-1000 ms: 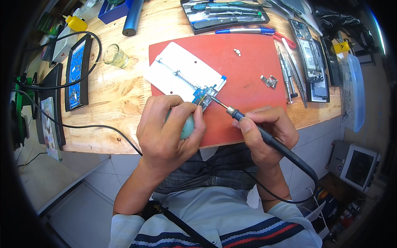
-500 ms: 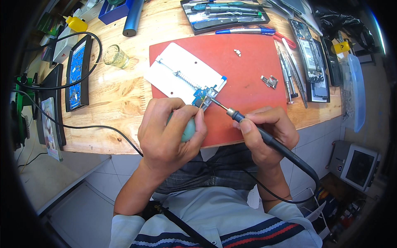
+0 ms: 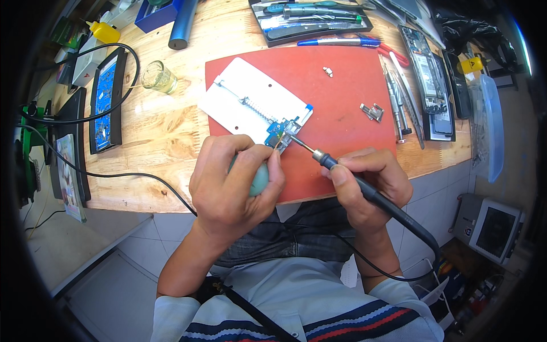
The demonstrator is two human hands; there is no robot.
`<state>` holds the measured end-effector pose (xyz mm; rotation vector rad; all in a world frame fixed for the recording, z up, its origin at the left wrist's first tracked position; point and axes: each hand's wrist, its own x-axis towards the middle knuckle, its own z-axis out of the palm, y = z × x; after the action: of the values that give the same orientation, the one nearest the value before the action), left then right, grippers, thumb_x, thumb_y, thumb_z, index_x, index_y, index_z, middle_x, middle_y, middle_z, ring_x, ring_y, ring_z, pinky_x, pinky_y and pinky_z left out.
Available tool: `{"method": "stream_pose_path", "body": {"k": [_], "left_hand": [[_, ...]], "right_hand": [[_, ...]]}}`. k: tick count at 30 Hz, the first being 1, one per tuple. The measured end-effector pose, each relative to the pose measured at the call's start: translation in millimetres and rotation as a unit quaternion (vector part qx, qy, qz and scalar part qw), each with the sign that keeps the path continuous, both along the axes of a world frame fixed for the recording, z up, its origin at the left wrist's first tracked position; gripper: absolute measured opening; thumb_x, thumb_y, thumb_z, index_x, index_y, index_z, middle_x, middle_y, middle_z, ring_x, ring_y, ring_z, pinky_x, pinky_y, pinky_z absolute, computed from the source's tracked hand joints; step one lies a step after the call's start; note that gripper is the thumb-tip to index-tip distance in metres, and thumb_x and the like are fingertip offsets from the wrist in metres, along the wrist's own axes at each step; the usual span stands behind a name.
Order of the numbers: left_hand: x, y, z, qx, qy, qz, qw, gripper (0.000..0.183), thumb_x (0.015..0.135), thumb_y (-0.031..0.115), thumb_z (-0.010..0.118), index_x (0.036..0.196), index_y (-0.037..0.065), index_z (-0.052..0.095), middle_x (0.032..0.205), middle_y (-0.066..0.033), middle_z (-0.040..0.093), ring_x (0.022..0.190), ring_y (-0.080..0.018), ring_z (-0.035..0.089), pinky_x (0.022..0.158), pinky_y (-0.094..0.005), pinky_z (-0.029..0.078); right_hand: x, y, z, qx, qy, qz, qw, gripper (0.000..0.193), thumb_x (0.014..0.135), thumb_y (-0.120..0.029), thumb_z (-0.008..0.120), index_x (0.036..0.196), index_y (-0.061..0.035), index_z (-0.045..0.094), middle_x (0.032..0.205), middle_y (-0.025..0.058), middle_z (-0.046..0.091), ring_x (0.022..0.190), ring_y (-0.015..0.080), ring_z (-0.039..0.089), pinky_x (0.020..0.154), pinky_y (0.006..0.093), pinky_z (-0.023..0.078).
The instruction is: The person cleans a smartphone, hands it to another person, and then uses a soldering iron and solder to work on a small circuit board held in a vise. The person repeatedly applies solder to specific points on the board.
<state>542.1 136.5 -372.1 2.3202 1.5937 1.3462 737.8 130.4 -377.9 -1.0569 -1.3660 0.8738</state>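
Observation:
My right hand (image 3: 370, 185) is closed round the black handle of a soldering iron (image 3: 342, 171). The iron's tip meets a small blue circuit board (image 3: 276, 132), which is clamped in a white board holder (image 3: 242, 91) with a spring rod. Closed round a rounded teal spool (image 3: 260, 181), my left hand (image 3: 233, 179) pinches a thin strand of solder wire (image 3: 278, 145) at the board's near edge. My fingers hide most of the spool. Holder and board lie on a red mat (image 3: 336, 119); the exact contact point is too small to make out.
Small metal parts (image 3: 372, 112) lie on the mat. Along its right side are tweezers (image 3: 407, 97) and an opened phone (image 3: 424, 71). Behind it stand a pen (image 3: 336, 42) and a screwdriver tray (image 3: 310, 20). A glass (image 3: 159, 78) and a black cable (image 3: 137, 174) are at left.

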Motion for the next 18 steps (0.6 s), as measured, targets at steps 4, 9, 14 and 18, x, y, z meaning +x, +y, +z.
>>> {"method": "stream_pose_path", "body": {"k": [4,9,14,18], "left_hand": [[-0.3,0.3,-0.2,-0.001,-0.002,0.004,1.000,0.020,0.069,-0.002,0.081,0.085,0.004,0.070,0.082,-0.0081,0.061,0.070,-0.0233,0.059,0.059,-0.0336,0.047],[-1.1,1.0,-0.3,-0.001,-0.003,0.004,1.000,0.020,0.069,-0.002,0.081,0.085,0.004,0.070,0.082,-0.0083,0.060,0.070,-0.0235,0.059,0.059,-0.0336,0.048],[-0.4,-0.2,0.0,-0.007,-0.001,-0.001,1.000,0.020,0.069,-0.002,0.081,0.085,0.004,0.070,0.081,-0.0084,0.060,0.069,-0.0234,0.059,0.059,-0.0336,0.047],[-0.5,-0.5,0.3,-0.006,-0.002,-0.003,1.000,0.020,0.069,-0.002,0.081,0.085,0.004,0.070,0.081,-0.0083,0.060,0.069,-0.0233,0.058,0.059,-0.0335,0.047]], "right_hand": [[-0.7,0.5,0.3,0.001,0.002,0.004,1.000,0.012,0.085,0.002,0.077,0.092,0.0034,0.067,0.080,0.0134,0.074,0.069,0.0111,0.070,0.060,0.0230,0.054],[-0.3,0.3,1.1,0.002,-0.008,0.005,1.000,0.012,0.085,0.002,0.077,0.091,0.0034,0.067,0.080,0.0132,0.074,0.069,0.0110,0.070,0.060,0.0229,0.054],[0.1,0.7,0.1,0.006,-0.010,-0.001,1.000,0.013,0.083,0.003,0.078,0.091,0.0033,0.067,0.079,0.0128,0.074,0.066,0.0105,0.069,0.059,0.0227,0.054],[0.4,1.1,-0.1,0.013,-0.012,-0.001,1.000,0.013,0.083,0.003,0.078,0.090,0.0034,0.067,0.078,0.0125,0.074,0.066,0.0105,0.069,0.058,0.0225,0.054]]}}
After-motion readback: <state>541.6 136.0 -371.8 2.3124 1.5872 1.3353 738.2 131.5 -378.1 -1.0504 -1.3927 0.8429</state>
